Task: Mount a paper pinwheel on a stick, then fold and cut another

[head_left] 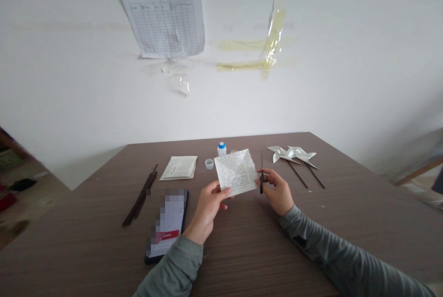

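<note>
A square sheet of printed paper [236, 172] is pinched by its lower left corner in my left hand [212, 204], thumb on top. My right hand [278, 192] is closed around the handles of black scissors [261, 178], whose blades point up and away from me. The scissors are beside the sheet's right edge, and the right fingertips are close to that edge; I cannot tell if they touch it. Behind the sheet stands a white glue bottle with a blue top [222, 149], its lower part hidden. A small translucent cap [209, 163] lies left of it.
A stack of printed paper [179, 168] lies at the back left, with several dark sticks [141, 195] beside it. A phone [168, 223] lies near my left forearm. Two paper pinwheels on sticks [294, 155] lie at the back right. A wall [221, 112] rises behind the table [238, 251].
</note>
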